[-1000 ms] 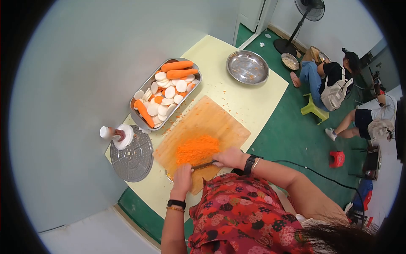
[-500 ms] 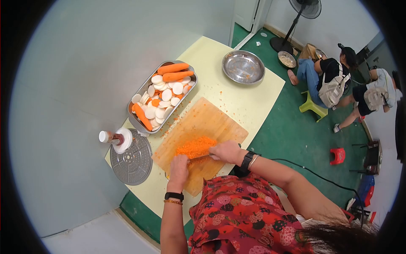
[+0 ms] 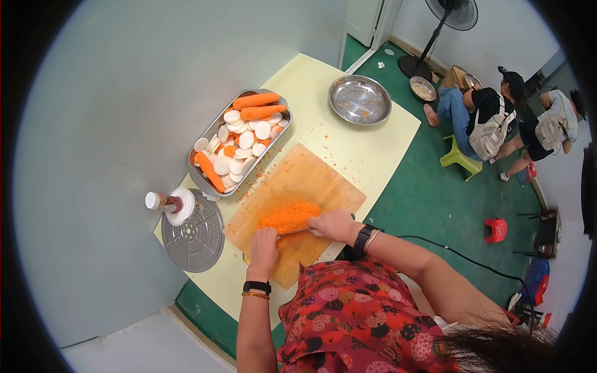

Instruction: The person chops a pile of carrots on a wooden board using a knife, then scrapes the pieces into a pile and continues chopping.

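Gray wall (image 3: 143,81) across the left of the frame; green floor (image 3: 410,205) beneath everything, widest at right. Pale yellow tabletop (image 3: 382,146) running diagonally through the center, against the wall. At upper right, well apart, one seated person (image 3: 494,121) in black top and blue jeans, another person (image 3: 556,124) bent over just beside. Black pedestal fan (image 3: 457,12) at top right; yellow-green stool (image 3: 460,160) under the seated person; red stool (image 3: 495,230) at right.

On the tabletop, wooden cutting board (image 3: 326,180) at center, slightly tilted in frame. Above left of it, deep metal tray (image 3: 197,178): heaped white slices (image 3: 239,166), some orange slices, whole peeled carrots (image 3: 256,99) on top, two at the upper end and one at lower left. Round metal basin (image 3: 357,102) near the tabletop's far corner, orange scraps inside. Gray perforated disc (image 3: 193,245) at left; bottle (image 3: 171,203) with white cap and reddish contents at its upper edge.

Chopped carrot heap (image 3: 289,214) mid-board, just above the knife (image 3: 295,234). Right hand (image 3: 333,225): grip closed around the handle end. Left hand (image 3: 263,245): fingers bunched at the blade's other end; pinching or merely pressing, unclear. Orange crumbs scattered around the board.
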